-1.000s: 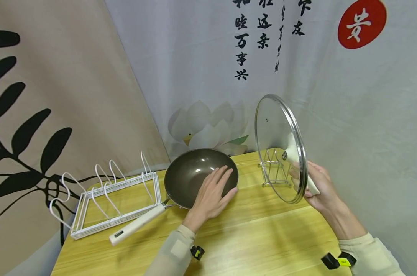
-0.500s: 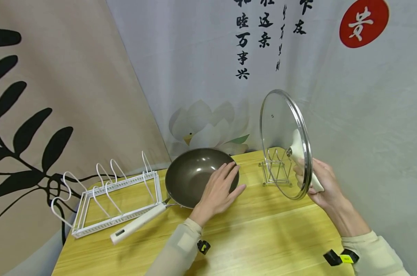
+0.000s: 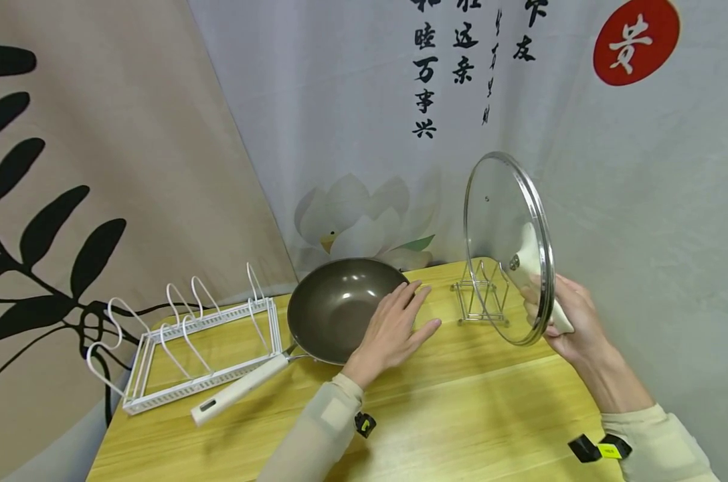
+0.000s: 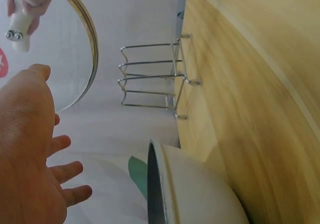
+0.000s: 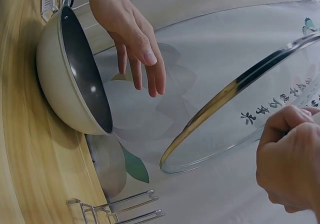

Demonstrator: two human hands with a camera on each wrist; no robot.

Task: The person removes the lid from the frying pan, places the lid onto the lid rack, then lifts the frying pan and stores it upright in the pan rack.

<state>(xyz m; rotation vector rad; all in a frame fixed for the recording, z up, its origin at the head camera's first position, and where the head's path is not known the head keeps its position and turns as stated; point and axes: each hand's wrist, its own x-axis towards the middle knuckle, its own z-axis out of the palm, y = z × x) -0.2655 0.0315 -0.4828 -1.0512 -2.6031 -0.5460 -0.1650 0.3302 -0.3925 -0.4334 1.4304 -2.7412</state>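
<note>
My right hand (image 3: 575, 325) grips the white handle (image 3: 529, 251) of a glass pot lid (image 3: 496, 201), holding it on edge above the table's right side. The lid has a metal rim. My left hand (image 3: 394, 325) hangs over the right side of a wok (image 3: 328, 311), fingers spread and holding nothing. In the right wrist view that left hand (image 5: 132, 44) is apart from the wok (image 5: 70, 79), which is dark inside and cream outside. The wok rests on the table, its white handle (image 3: 240, 390) pointing to the front left.
A white rack (image 3: 201, 381) with upright loops stands left of the wok, close to its handle. Behind the lid, near the table's back right corner, is a small metal wire rack (image 3: 484, 304). A printed curtain (image 3: 352, 100) hangs behind the wooden table (image 3: 460, 402).
The right hand has carried the lid a little to the right and up. The left hand has shifted right over the wok, toward its right rim. Wok and racks stay in place.
</note>
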